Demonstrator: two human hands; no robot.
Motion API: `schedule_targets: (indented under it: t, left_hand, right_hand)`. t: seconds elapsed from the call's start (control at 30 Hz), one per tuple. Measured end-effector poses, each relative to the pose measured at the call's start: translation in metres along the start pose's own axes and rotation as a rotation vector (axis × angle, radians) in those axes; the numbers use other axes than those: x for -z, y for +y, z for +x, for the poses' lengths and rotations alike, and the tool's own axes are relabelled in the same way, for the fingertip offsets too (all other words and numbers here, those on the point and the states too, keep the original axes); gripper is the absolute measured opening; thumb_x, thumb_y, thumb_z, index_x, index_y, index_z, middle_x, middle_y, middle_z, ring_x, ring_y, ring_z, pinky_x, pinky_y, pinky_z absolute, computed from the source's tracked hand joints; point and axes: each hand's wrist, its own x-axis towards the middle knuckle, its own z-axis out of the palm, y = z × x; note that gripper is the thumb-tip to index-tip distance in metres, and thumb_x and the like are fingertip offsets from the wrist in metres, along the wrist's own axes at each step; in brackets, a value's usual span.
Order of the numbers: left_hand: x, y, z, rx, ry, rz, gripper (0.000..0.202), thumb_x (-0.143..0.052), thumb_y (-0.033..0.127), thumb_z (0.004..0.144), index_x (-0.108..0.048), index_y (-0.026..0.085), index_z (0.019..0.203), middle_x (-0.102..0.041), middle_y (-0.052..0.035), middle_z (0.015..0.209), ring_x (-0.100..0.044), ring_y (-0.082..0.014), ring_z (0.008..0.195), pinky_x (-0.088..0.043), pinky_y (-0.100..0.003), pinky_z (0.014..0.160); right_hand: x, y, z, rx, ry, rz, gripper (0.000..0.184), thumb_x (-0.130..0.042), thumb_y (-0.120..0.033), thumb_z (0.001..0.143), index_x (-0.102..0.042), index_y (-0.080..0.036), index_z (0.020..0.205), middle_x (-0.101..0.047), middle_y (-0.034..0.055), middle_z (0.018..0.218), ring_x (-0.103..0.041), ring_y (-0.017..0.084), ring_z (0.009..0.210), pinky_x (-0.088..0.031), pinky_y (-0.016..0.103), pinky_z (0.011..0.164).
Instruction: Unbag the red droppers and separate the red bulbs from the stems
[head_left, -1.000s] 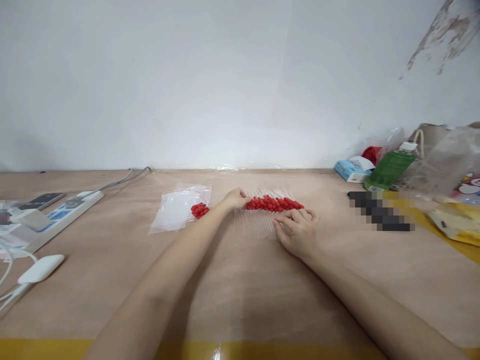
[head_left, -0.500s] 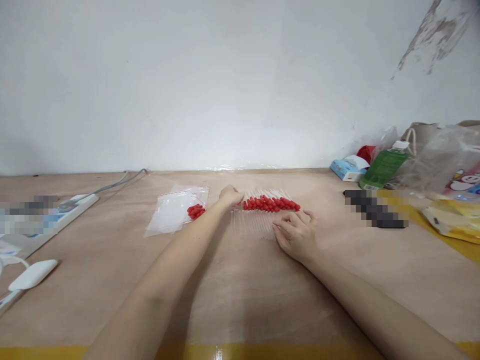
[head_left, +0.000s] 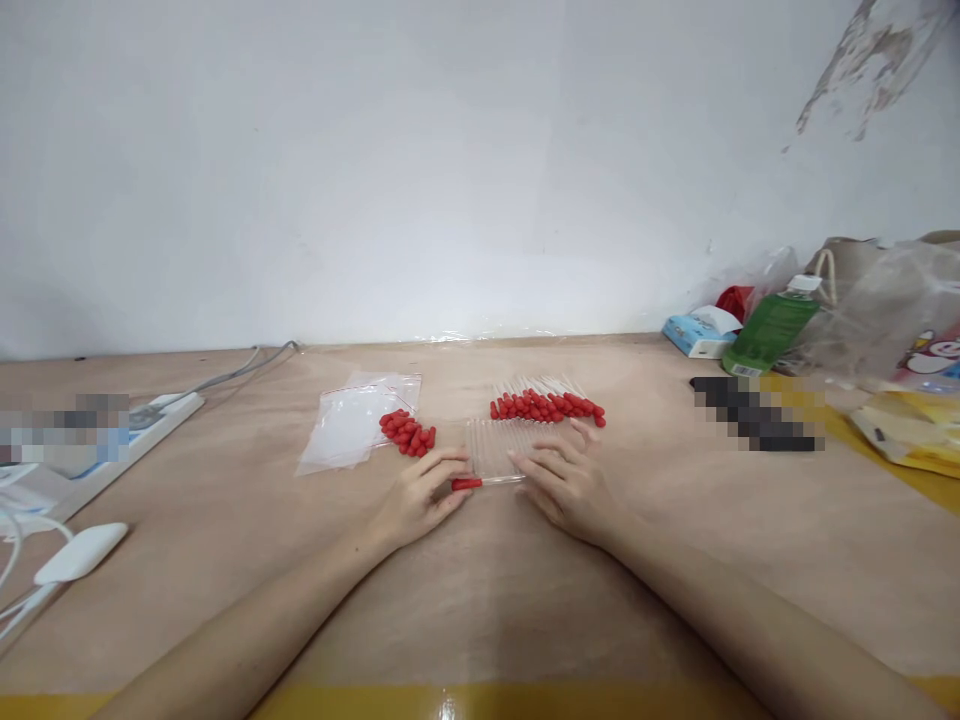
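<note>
My left hand [head_left: 426,497] pinches a red rubber bulb [head_left: 466,484], which lies sideways at the front of the tubes. A thin clear dropper tube [head_left: 501,480] runs from the bulb toward my right hand [head_left: 568,487], whose closed fingers grip its far end. Whether the tube sits inside the bulb is too small to tell. Just behind both hands is a row of clear tubes [head_left: 499,447], partly under my right fingers. Beyond them lies a bunch of droppers with red bulbs [head_left: 547,404], bulbs toward me. A pile of loose red bulbs [head_left: 405,432] is by my left hand.
Clear zip bags [head_left: 341,432] lie behind the loose bulbs. Along the left are a power strip [head_left: 161,420] and a white plug [head_left: 82,552] with cables. A tissue pack [head_left: 697,335], green bottle [head_left: 772,325] and yellow packet [head_left: 911,435] stand or lie at right.
My left hand has come back toward me from the far bunch and now holds a red bulb near the tubes. My right hand has shifted slightly left and toward me. More loose bulbs are uncovered.
</note>
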Motion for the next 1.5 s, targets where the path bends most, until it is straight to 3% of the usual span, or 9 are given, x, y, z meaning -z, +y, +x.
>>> schedule_targets:
  t: [0.2,0.37,0.63,0.83,1.0,1.07,1.17,1.3,1.5]
  left_hand:
    - [-0.007,0.0,-0.001,-0.059,0.03,0.002,0.02,-0.053,0.019,0.083,-0.06,0.019,0.101,-0.059,-0.009,0.105,-0.057,-0.0166,0.099,-0.049,-0.029,0.083]
    - [-0.007,0.002,-0.004,-0.017,-0.064,0.059,0.017,-0.052,0.025,0.085,-0.062,0.019,0.097,-0.063,-0.0038,0.081,-0.059,-0.0131,0.073,-0.049,-0.025,0.068]
    - [-0.008,0.004,-0.009,-0.05,-0.097,0.058,0.015,-0.046,0.02,0.087,-0.061,0.018,0.09,-0.059,-0.0034,0.075,-0.055,-0.0121,0.068,-0.045,-0.023,0.064]
    - [0.006,-0.012,-0.021,0.04,0.053,0.116,0.014,-0.049,0.02,0.086,-0.061,0.018,0.091,-0.058,-0.0029,0.074,-0.054,-0.0113,0.065,-0.045,-0.022,0.059]
    - [0.014,-0.012,-0.015,0.11,0.193,0.124,0.021,-0.05,0.019,0.085,-0.06,0.02,0.103,-0.058,-0.0043,0.09,-0.057,-0.0134,0.082,-0.047,-0.026,0.074]
    - [0.02,-0.014,-0.008,0.181,0.285,0.141,0.024,-0.047,0.019,0.085,-0.059,0.019,0.106,-0.056,-0.0054,0.093,-0.056,-0.0147,0.086,-0.047,-0.029,0.078]
    - [0.036,-0.02,0.005,0.341,0.338,0.171,0.027,-0.044,0.022,0.085,-0.058,0.019,0.107,-0.056,-0.0049,0.09,-0.057,-0.0144,0.08,-0.048,-0.027,0.07]
    - [0.059,-0.031,0.027,0.456,0.264,0.187,0.039,-0.051,0.025,0.078,-0.045,0.02,0.117,-0.059,-0.0004,0.084,-0.056,-0.0128,0.07,-0.046,-0.025,0.061]
    - [0.062,-0.041,0.039,0.333,-0.001,0.281,0.015,-0.052,0.03,0.078,-0.062,0.02,0.082,-0.063,-0.0015,0.081,-0.055,-0.0149,0.072,-0.042,-0.027,0.068]
  right_hand:
    - [-0.005,-0.007,-0.001,0.037,-0.06,0.033,0.016,-0.049,-0.025,0.085,-0.064,-0.023,0.09,-0.06,-0.0035,0.062,-0.051,0.011,0.068,-0.019,0.041,0.097]
    - [-0.001,-0.009,0.0,0.032,-0.086,0.08,0.02,-0.048,-0.023,0.085,-0.062,-0.021,0.072,-0.056,-0.0037,0.057,-0.046,0.01,0.064,-0.021,0.039,0.092]
    - [0.002,-0.009,-0.006,0.044,-0.092,0.126,0.02,-0.047,-0.022,0.084,-0.06,-0.019,0.069,-0.054,-0.0036,0.056,-0.043,0.01,0.063,-0.021,0.038,0.089]
    - [0.005,0.009,-0.012,-0.094,-0.026,0.12,0.021,-0.046,-0.023,0.085,-0.063,-0.02,0.073,-0.051,-0.0028,0.053,-0.044,0.011,0.062,-0.023,0.038,0.088]
    - [-0.001,0.007,-0.011,-0.062,-0.054,0.105,0.017,-0.047,-0.022,0.085,-0.064,-0.021,0.087,-0.057,-0.0021,0.061,-0.047,0.011,0.066,-0.023,0.037,0.089]
    - [-0.002,0.004,-0.01,-0.083,-0.06,0.075,0.018,-0.047,-0.02,0.085,-0.064,-0.02,0.09,-0.059,-0.0009,0.064,-0.048,0.012,0.068,-0.024,0.037,0.088]
    - [-0.004,0.001,-0.005,-0.14,-0.032,0.067,0.017,-0.048,-0.02,0.084,-0.064,-0.02,0.087,-0.061,-0.0007,0.065,-0.049,0.012,0.068,-0.025,0.036,0.088]
    - [-0.013,-0.008,0.017,-0.245,0.068,0.076,0.018,-0.051,-0.025,0.083,-0.063,-0.02,0.071,-0.059,-0.0026,0.057,-0.047,0.011,0.064,-0.024,0.036,0.089]
    - [-0.046,-0.024,0.055,-0.214,0.085,0.0,0.018,-0.053,-0.021,0.08,-0.064,-0.022,0.067,-0.063,-0.0036,0.059,-0.047,0.011,0.066,-0.018,0.039,0.092]
